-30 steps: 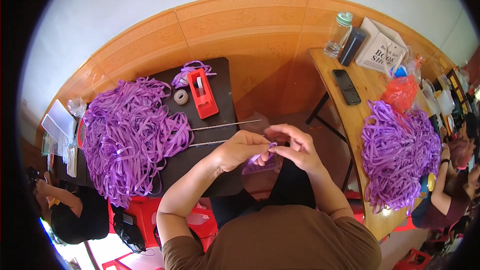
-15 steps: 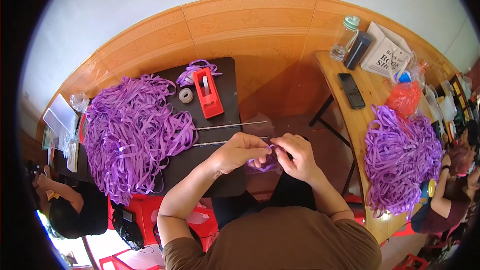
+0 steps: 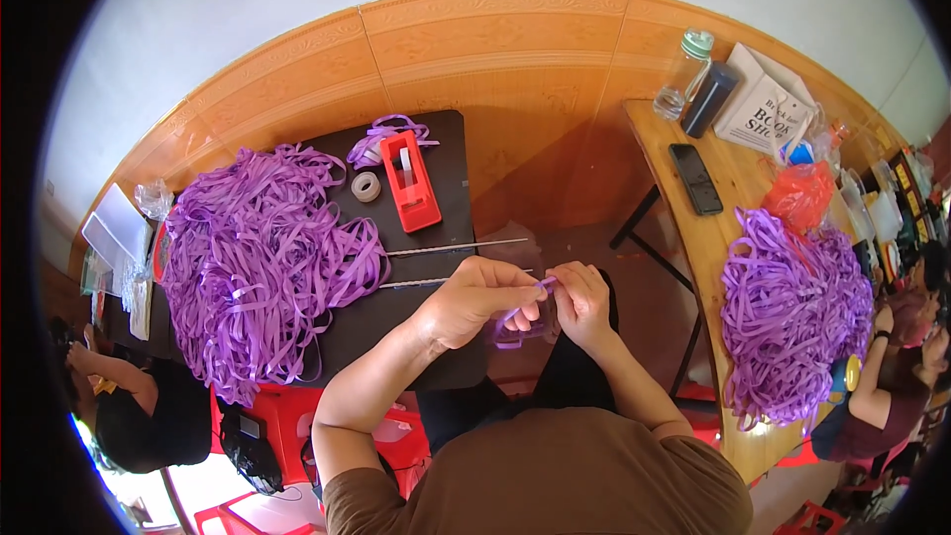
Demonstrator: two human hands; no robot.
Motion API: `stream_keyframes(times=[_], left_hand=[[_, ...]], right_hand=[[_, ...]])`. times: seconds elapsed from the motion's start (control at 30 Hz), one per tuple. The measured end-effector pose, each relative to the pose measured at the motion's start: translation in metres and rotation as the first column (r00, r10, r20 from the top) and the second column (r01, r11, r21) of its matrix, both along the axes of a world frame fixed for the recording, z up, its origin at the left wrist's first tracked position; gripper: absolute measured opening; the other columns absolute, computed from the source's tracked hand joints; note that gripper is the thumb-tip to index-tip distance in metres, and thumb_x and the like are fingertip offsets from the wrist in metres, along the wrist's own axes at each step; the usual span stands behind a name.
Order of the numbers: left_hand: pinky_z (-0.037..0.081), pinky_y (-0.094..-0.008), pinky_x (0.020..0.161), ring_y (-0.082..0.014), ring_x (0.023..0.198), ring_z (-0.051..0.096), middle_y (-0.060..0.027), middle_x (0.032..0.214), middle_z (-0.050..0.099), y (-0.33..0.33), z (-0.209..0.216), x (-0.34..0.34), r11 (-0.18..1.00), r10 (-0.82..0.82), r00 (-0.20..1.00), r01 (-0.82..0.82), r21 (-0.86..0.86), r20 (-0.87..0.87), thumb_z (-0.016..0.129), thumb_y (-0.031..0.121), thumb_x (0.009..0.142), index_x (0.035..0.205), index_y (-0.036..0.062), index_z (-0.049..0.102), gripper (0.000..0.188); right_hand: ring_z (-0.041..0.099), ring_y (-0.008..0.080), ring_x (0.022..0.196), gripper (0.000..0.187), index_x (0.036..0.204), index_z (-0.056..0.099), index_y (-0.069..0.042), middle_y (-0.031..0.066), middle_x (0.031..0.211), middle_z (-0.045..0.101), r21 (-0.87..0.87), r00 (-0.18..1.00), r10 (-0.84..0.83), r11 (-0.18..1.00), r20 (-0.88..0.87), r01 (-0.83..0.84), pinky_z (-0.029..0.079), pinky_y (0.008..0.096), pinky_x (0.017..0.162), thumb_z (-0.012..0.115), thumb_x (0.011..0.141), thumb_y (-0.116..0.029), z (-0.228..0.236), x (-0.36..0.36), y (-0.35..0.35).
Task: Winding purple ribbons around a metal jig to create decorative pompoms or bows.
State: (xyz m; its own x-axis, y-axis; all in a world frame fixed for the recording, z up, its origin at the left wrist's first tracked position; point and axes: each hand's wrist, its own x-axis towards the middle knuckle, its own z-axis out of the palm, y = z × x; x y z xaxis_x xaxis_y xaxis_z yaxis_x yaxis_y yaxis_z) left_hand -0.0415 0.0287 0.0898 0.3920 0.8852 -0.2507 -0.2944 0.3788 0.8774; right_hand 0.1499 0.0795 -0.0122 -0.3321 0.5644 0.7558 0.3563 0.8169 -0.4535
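Observation:
A purple ribbon [image 3: 509, 342] runs between my two hands, over the gap between the tables. My left hand [image 3: 477, 302] pinches it between thumb and forefinger, with part of it looping down below the curled fingers. Close by on the right, the fingertips of my right hand [image 3: 582, 307] are closed on the same ribbon. Two thin metal rods [image 3: 458, 248] stick out past the dark table's right edge, just left of my hands. A big heap of purple ribbon [image 3: 263, 272] covers much of that table.
On the dark table [image 3: 436, 168] are a red tape dispenser [image 3: 412, 183] and a tape roll [image 3: 366, 186]. The wooden table [image 3: 662, 154] at right bears another ribbon heap [image 3: 792, 312], a phone [image 3: 695, 178], bottles [image 3: 710, 99] and a paper bag [image 3: 763, 104]. People sit at both sides.
My hands have drawn slightly apart, and a short stretch of ribbon now shows between them. More of the loop below my left hand is visible.

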Motion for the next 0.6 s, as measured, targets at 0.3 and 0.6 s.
stream_keyframes(times=[0.3, 0.6], left_hand=[[0.045, -0.0215, 0.056, -0.0113, 0.066, 0.061, -0.0052, 0.075, 0.065, -0.009, 0.022, 0.005, 0.998, -0.056, 0.998, 0.056, -0.004, -0.018, 0.064, 0.015, 0.088, 0.093, -0.0013, 0.067, 0.017], [0.044, -0.0186, 0.045, -0.0096, 0.064, 0.061, -0.0058, 0.076, 0.064, -0.037, 0.004, 0.020, 0.971, -0.215, 0.977, 0.214, -0.108, 0.004, 0.059, 0.015, 0.091, 0.095, -0.0028, 0.064, 0.019]], right_hand=[[0.056, 0.0266, 0.062, 0.013, 0.085, 0.061, -0.002, 0.0101, 0.073, 0.058, -0.133, 0.996, -0.075, 0.989, -0.040, 0.069, 0.037, 0.0332, 0.055, 0.064, 0.073, 0.004, -0.029, 0.016, 0.006], [0.057, 0.0265, 0.061, 0.011, 0.084, 0.062, -0.003, 0.0101, 0.073, 0.059, -0.131, 0.968, -0.213, 0.972, -0.132, 0.196, 0.039, 0.0321, 0.056, 0.062, 0.075, 0.003, -0.031, 0.037, 0.016]])
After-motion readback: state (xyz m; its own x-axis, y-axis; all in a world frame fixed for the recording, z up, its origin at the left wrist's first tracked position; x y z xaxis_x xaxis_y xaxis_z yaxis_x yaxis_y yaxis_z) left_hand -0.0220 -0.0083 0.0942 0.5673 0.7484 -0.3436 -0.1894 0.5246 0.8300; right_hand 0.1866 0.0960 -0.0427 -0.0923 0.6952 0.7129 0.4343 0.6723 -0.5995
